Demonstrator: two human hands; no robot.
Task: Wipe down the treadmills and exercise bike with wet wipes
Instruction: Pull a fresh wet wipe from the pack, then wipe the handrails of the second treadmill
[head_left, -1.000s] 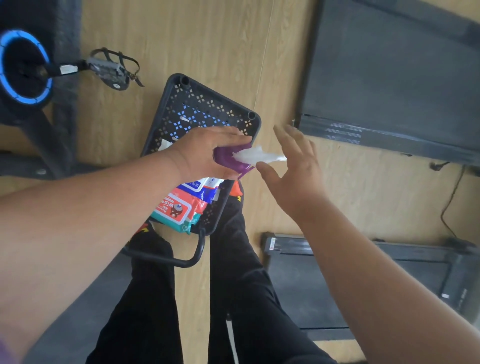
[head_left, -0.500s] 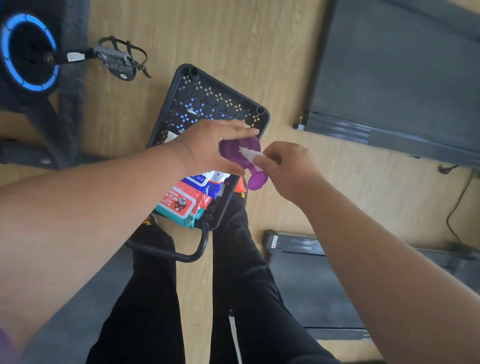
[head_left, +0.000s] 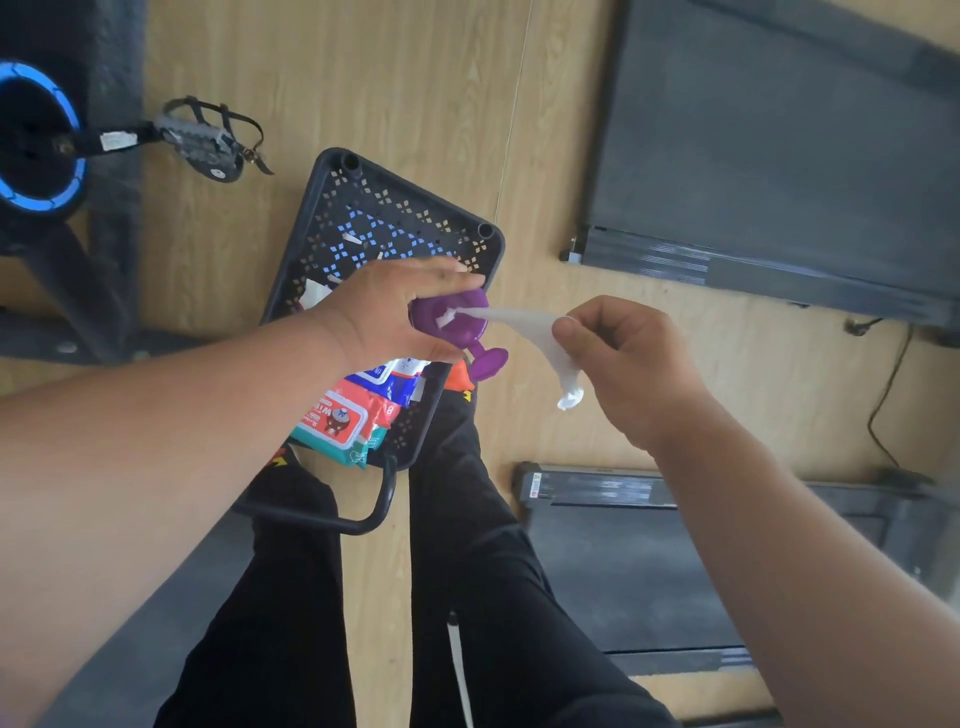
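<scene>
The right hand (head_left: 623, 364), pinching a wet wipe (head_left: 540, 338), has now drawn it toward three o'clock from the purple canister (head_left: 452, 325) gripped by the left hand (head_left: 395, 312), nearly ready for wiping.

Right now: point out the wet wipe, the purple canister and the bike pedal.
wet wipe (head_left: 519, 318), head view, stretched middle.
purple canister (head_left: 457, 332), head view, top face.
bike pedal (head_left: 200, 140), head view, tread.

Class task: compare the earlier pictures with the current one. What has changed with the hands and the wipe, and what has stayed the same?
The right hand, open a second ago, has pinched the wet wipe and drawn it rightwards out of the purple canister. The left hand still grips the canister above the black cart, whose wipe packs lie as before.
</scene>
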